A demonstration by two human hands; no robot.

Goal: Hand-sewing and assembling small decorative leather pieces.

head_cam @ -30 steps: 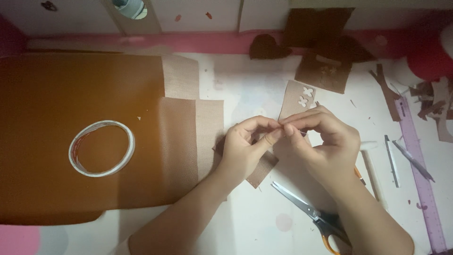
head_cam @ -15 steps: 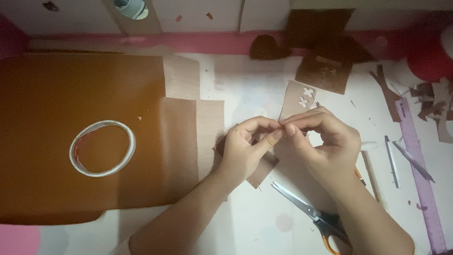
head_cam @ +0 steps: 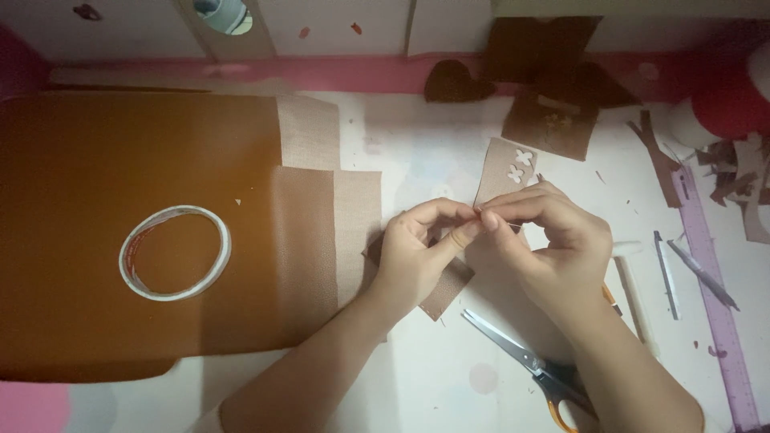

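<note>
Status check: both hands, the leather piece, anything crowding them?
Left hand and right hand pinched fingertip to fingertip over tan leather piece; what they pinch is too small to tell. Scissors lie just below the right wrist. Tape ring well clear, left.

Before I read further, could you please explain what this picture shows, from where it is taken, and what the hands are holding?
The view comes from a camera worn on a person's head, looking down at a pale table. The left hand and right hand meet fingertip to fingertip, pinching something too small to identify, above a small light-brown leather piece. On the table lie a large brown leather sheet, a white tape ring, orange-handled scissors and a purple ruler.
</note>
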